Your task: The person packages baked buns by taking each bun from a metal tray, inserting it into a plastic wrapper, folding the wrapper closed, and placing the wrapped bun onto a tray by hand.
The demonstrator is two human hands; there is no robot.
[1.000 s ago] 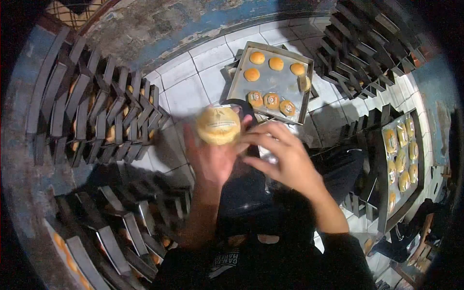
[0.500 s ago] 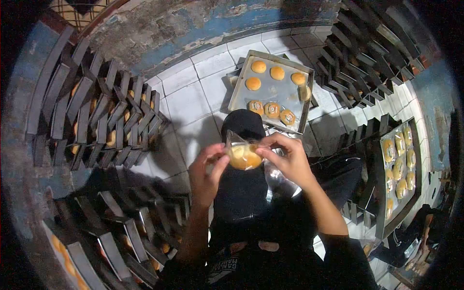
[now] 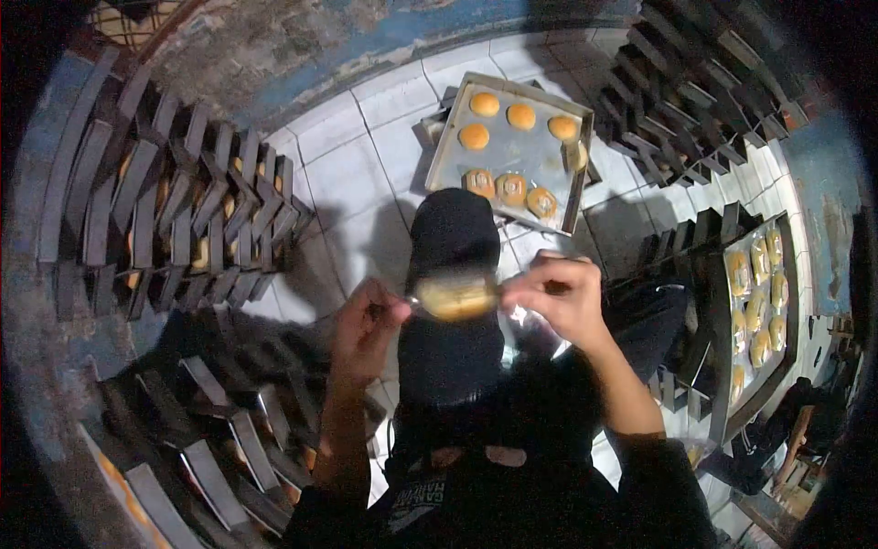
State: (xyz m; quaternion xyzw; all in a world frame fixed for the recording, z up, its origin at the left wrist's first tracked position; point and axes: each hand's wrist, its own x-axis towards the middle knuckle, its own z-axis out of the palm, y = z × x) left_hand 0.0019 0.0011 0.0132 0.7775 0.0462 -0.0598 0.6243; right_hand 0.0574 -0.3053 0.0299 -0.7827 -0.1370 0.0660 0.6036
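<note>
1. Upper-left stack [image 3: 174,192]: dark metal trays, criss-crossed; buns show in the gaps.
2. Lower-left stack [image 3: 215,439]: same kind of trays, nearer the body; buns along its outer left edge.
3. Left hand [image 3: 366,329]: thumb and index pinched together at the left end of the bun; other fingers curled.
4. Bun [image 3: 453,299]: held up between both hands, over the dark-clothed knee [image 3: 455,229], clear of any tray. Blurred; wrap detail not readable.
5. Tray [image 3: 526,160]: beyond the knee, set askew over white tiles. Three bare buns along the far edge, a fourth by the left edge. Three wrapped buns [image 3: 512,189] in a row along the near edge, starting at the near-left corner. One pale item by the right edge, can't tell what.
6. Plastic [image 3: 540,337]: shiny, clear, just below the right hand.
7. Right hand [image 3: 560,297]: thumb and fingers closed on the bun's right end.
8. Upper-right stack [image 3: 700,91]: dark trays, criss-crossed, past the tray's right edge.
9. Right tray [image 3: 794,293]: wrapped buns in rows from far edge toward near edge.
</note>
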